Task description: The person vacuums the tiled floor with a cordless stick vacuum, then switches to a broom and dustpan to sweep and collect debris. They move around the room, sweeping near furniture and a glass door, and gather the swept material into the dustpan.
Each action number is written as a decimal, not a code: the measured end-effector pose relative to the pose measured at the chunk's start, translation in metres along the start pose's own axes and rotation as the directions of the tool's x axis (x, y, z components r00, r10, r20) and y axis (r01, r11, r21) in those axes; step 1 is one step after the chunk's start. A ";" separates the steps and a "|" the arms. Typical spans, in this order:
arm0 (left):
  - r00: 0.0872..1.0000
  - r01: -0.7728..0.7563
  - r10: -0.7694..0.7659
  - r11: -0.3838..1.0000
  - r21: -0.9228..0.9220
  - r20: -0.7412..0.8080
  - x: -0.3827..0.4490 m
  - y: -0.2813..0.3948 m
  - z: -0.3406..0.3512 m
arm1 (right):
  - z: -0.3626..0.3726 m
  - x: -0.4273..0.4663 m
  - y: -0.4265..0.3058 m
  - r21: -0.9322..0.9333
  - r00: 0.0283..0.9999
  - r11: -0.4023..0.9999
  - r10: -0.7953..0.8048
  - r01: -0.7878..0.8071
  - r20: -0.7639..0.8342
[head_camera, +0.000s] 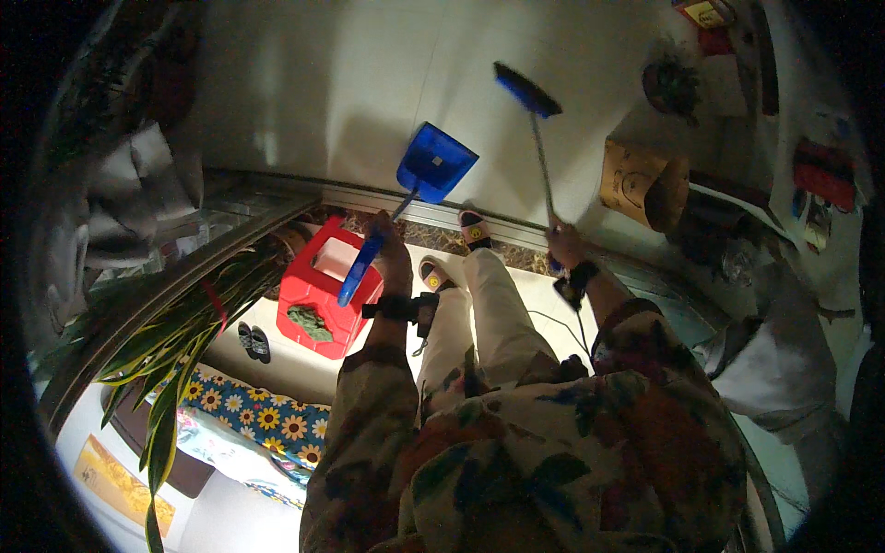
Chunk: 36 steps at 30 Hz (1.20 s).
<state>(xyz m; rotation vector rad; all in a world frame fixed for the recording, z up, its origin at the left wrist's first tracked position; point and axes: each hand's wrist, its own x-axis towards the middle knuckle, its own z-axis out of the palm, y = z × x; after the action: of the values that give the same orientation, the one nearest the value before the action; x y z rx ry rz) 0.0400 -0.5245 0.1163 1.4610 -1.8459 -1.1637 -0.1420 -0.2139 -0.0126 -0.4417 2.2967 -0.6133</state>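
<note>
My left hand [393, 259] grips the handle of a blue plastic dustpan [442, 155], whose pan is held out past the door track. In my right hand [567, 243] is the long handle of a broom [541, 159]. The broom's blue head with dark bristles [527, 88] is out over the pale tiled floor [373, 48], farther off than the dustpan. I cannot tell whether the bristles touch the floor. A red plastic stool [294, 304] stands below and beside my left hand, with a green cloth-like item [309, 323] on its top.
A metal sliding-door track [522, 237] crosses by my slippered feet [476, 229]. To the right stand a brown paper bag [632, 181] and a potted plant [674, 83]. Long-leaved snake plants [207, 325], dark slippers [254, 341] and sunflower-print fabric [266, 418] are at the left.
</note>
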 end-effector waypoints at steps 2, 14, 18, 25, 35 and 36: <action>0.998 0.061 -0.068 0.963 -0.264 -0.017 -0.001 -0.002 0.004 | 0.005 -0.049 -0.012 0.178 0.984 0.976 -0.143 0.123 0.103; 0.942 -0.310 0.265 0.923 0.230 0.205 0.039 -0.014 -0.010 | -0.082 -0.148 -0.041 0.479 0.832 0.834 -0.046 -0.273 0.554; 0.866 -0.467 0.443 0.883 0.056 0.233 0.029 -0.009 -0.042 | -0.085 -0.197 -0.032 0.477 0.910 0.836 0.063 -0.272 0.409; 0.860 -0.253 0.368 0.909 -0.330 0.354 -0.007 0.013 -0.082 | -0.106 -0.335 -0.045 0.547 0.926 0.775 0.127 -0.317 0.356; 0.607 -0.275 0.217 0.960 -0.054 0.765 -0.027 0.069 -0.071 | -0.073 -0.458 -0.028 0.700 0.953 0.653 0.126 -0.288 0.274; 0.619 -0.250 0.182 0.968 -0.028 0.764 -0.040 0.071 -0.063 | -0.070 -0.472 -0.023 0.732 0.965 0.635 0.089 -0.246 0.247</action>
<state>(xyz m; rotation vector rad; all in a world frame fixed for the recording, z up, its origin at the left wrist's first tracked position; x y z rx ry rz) 0.0655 -0.5023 0.2136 0.7429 -2.5558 -1.7654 0.1375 0.0102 0.3034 0.1314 1.6535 -1.2957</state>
